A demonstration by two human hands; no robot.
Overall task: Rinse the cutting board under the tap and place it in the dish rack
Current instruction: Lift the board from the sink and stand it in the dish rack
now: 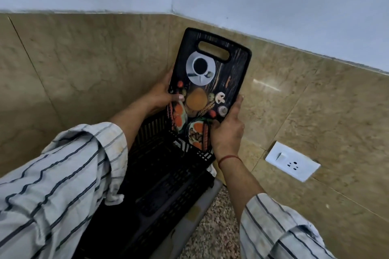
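A black cutting board (pixel 212 82) printed with a coffee cup and food pictures stands upright, handle slot at the top, in the corner of the tiled wall. Its lower end sits inside the far end of a black slatted dish rack (pixel 168 181). My left hand (pixel 162 95) grips the board's left edge, thumb on its face. My right hand (pixel 228 128) holds the right edge lower down, fingers running up the side. The tap is out of view.
Beige marble tiles (pixel 84 65) back the corner on both sides. A white switch and socket plate (pixel 292 161) is on the right wall near the counter. Speckled granite counter (pixel 214 231) shows right of the rack, which sits on a grey tray (pixel 202 206).
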